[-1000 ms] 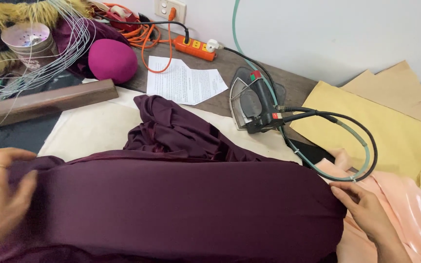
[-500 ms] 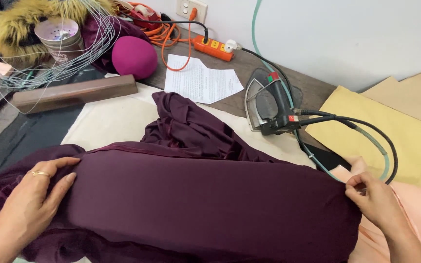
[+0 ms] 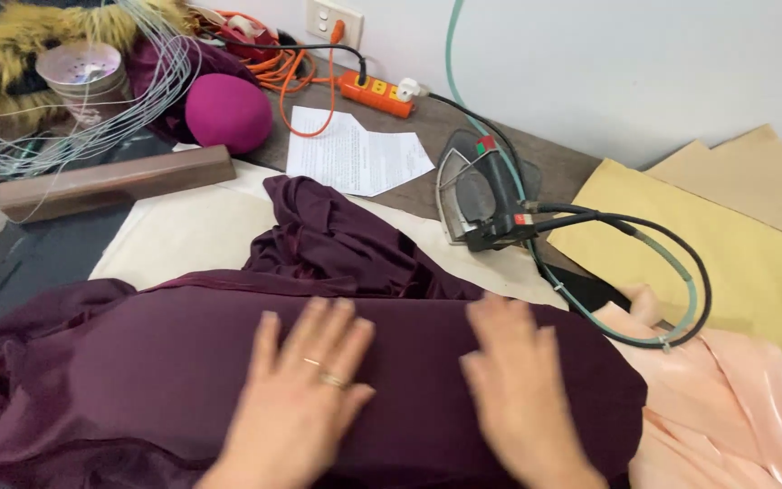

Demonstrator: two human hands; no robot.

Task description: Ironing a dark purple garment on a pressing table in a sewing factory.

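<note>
Nearest to us, our left hand (image 3: 305, 398) and right hand (image 3: 522, 389) lie flat, fingers spread, palms down on the dark purple cloth (image 3: 183, 371), side by side near its middle. Half a second ago they were at the two ends of the cloth, the left at its left edge and the right pinching its right end; now both have come together at the centre. A ring shows on the left hand. The cloth stretches smooth across the pale pad (image 3: 183, 231) on the desk (image 3: 409, 186), with a bunched heap of the same cloth just behind our hands.

To the right, a peach satin cloth (image 3: 726, 398) lies touching the purple cloth's right end. Beyond it, an iron (image 3: 481, 195) rests on the desk, its black cord and green hose looping toward the peach cloth. Yellow paper sheets (image 3: 735, 244) lie to its right.

Farther back we see a printed sheet (image 3: 355, 154), a brown bar (image 3: 110, 181), a magenta round cushion (image 3: 228, 113), an orange power strip (image 3: 373, 91) and a tangle of wire (image 3: 74, 91).
</note>
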